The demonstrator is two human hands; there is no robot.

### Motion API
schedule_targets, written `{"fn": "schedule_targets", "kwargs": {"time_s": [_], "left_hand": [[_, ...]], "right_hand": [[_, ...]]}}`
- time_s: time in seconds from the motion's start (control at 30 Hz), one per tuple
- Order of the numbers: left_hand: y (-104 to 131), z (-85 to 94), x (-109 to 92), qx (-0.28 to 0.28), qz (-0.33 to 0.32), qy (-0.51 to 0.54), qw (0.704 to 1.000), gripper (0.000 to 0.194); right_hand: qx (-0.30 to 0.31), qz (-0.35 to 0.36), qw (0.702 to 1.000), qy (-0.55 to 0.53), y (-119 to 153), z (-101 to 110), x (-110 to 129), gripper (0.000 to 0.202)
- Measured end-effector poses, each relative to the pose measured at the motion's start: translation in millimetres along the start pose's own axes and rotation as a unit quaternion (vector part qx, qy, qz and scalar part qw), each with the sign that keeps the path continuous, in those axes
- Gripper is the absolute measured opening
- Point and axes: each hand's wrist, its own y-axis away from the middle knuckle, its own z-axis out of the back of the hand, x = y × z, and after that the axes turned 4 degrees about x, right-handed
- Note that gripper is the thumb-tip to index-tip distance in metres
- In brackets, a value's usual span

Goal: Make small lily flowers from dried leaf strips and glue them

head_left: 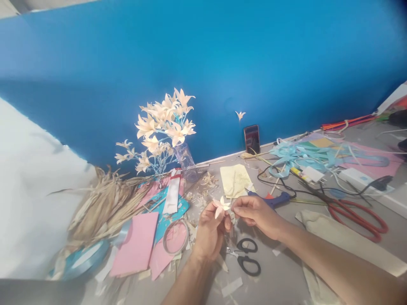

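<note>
Pale flower [222, 206] pinched in the closed grip of the left hand [211, 233], right hand [259, 214] beside it, its grip nearly closed, contents unclear, black-handled scissors [246, 256] below the flower on the table [270, 275].

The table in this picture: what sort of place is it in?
Probably a craft workspace, perhaps for flower making. Pale handmade-looking flowers stand in a clear vase, black-handled scissors lie among scraps, and a bundle of dried husks or leaves sits at the left.

Pale flower [221, 206] in left fingers [212, 208], black-handled scissors [247, 256]
</note>
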Motion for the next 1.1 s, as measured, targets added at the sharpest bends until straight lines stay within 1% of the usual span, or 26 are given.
{"fn": "schedule_targets", "kwargs": {"time_s": [0.13,0.37,0.5,0.6,0.7,0.8,0.97,1.03,1.1], "left_hand": [[-2.0,-0.9,-2.6,-0.026,-0.024,0.007,0.999,0.027],[0.4,-3.9,-2.1,-0.045,-0.022,-0.012,0.999,0.028],[-0.2,-3.1,0.0,-0.040,-0.011,-0.048,0.998,0.024],[-1.4,-1.9,0.1,-0.038,-0.001,-0.047,0.998,0.023],[-1.8,-1.1,0.0,-0.031,0.009,-0.040,0.999,0.022],[-1.2,-1.3,0.3,-0.020,0.010,-0.054,0.998,0.022],[-1.2,-0.7,2.0,-0.040,0.000,-0.093,0.995,0.024],[-2.0,0.5,3.6,-0.046,-0.004,-0.105,0.993,0.024],[-2.7,1.4,5.1,-0.049,-0.005,-0.112,0.993,0.022]], "right_hand": [[-0.009,-0.003,1.000,0.002,-0.7,-0.9,1.6,0.033],[-0.012,-0.003,1.000,0.017,0.5,-1.8,3.5,0.033],[-0.011,0.001,1.000,0.025,0.5,-0.9,3.0,0.030],[-0.015,0.006,1.000,0.014,0.1,-1.6,4.6,0.029],[-0.014,0.007,1.000,-0.001,-0.3,-1.9,5.7,0.030],[-0.008,0.022,1.000,-0.008,-1.3,0.3,2.8,0.033],[0.006,0.047,0.999,-0.012,-1.6,4.8,-2.5,0.043],[0.018,0.057,0.998,0.002,-0.5,4.3,-1.6,0.043],[0.012,0.061,0.998,0.022,0.6,2.9,0.5,0.039]]}}
